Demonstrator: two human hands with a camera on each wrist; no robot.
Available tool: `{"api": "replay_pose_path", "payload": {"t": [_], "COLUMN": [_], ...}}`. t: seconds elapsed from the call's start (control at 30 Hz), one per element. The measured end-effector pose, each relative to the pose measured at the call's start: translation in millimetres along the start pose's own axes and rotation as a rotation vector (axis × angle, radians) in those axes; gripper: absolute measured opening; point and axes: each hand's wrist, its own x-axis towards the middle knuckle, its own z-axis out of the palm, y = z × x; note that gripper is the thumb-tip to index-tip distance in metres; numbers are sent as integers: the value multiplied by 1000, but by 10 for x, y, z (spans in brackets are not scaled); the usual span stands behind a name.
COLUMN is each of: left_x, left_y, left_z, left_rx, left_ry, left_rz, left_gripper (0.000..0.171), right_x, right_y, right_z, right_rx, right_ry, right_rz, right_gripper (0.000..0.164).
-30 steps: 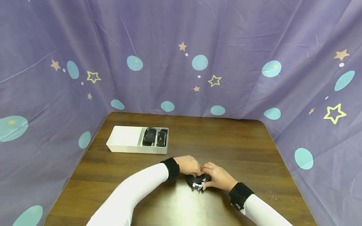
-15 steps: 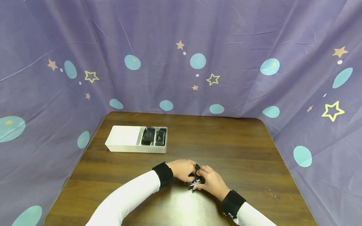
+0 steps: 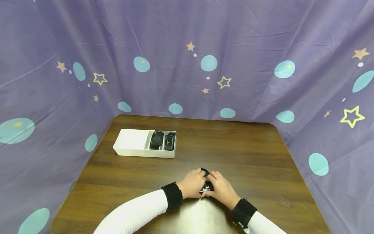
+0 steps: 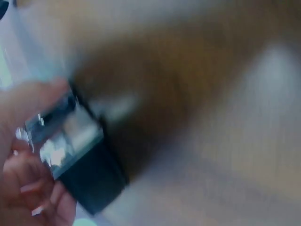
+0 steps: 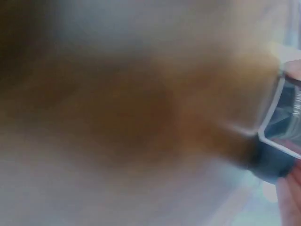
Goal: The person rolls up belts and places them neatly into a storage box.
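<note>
A black belt, wound into a coil with a shiny metal buckle, sits between both hands over the near middle of the table. From the left side my left hand grips the coil, and my right hand holds it from the right with the thumb at the near edge. In the left wrist view, thumb and fingers lie around the belt by its bright buckle. At the right edge of the right wrist view, fingers hold the silver-edged buckle, partly cut off by the frame.
On the wooden table stands a white divided tray at the back left. Its right compartments hold a rolled black belt and another black rolled item. A purple curtain surrounds the table's back and sides.
The coil has tipped up from lying flat, and both hands have shifted their grip around it. My left hand has come down from above the coil to its left side.
</note>
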Motion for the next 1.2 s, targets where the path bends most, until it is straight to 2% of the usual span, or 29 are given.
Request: {"api": "replay_pose_path", "payload": {"t": [0.13, 0.2, 0.27, 0.33, 0.43, 0.5, 0.6, 0.7, 0.77, 0.83, 0.9, 0.93, 1.0, 1.03, 1.1, 1.2], "left_x": [-22, -24, -25, -32, -56, -71, -109, -161, -211, -269, -346, -389, -479, -538, -653, -830], "left_y": [68, 72, 71, 63, 47, 37, 27, 15, -42, -175, -391, -529, -836, -1012, -1356, -1829], "left_z": [38, 52, 65, 92, 122, 127, 98, 36, -35, -133, -246, -321, -438, -494, -603, -703], "left_rx": [-32, -47, -57, -64, -79, -93, -112, -194, -352, -585, -892, -1039, -1315, -1443, -1656, -1849], "left_ry": [32, 40, 50, 68, 76, 78, 60, 36, -12, -68, -119, -144, -145, -126, -46, 158], "left_rz": [-55, -73, -78, -79, -81, -86, -84, -112, -181, -273, -369, -402, -439, -450, -455, -504], "left_gripper": [56, 57, 56, 55, 53, 52, 52, 50, 44, 40, 36, 33, 29, 27, 25, 26], "right_x": [62, 123, 193, 261, 353, 400, 443, 447, 450, 446, 436, 426, 392, 394, 383, 357], "right_y": [50, 109, 184, 266, 390, 466, 560, 601, 600, 587, 567, 558, 544, 534, 519, 507], "right_z": [-179, -283, -377, -438, -479, -484, -454, -413, -375, -346, -329, -327, -330, -321, -308, -277], "right_rx": [122, 167, 148, 78, -31, -67, -92, -90, -78, -65, -52, -49, -38, -30, -11, 12], "right_ry": [-140, -177, -167, -113, -33, -11, -49, -136, -184, -212, -217, -216, -214, -214, -218, -225], "right_rz": [50, 89, 139, 196, 303, 366, 446, 509, 529, 528, 517, 514, 510, 510, 512, 524], "right_gripper": [44, 33, 20, 11, 8, 7, 7, 8, 8, 8, 7, 7, 6, 6, 6, 6]}}
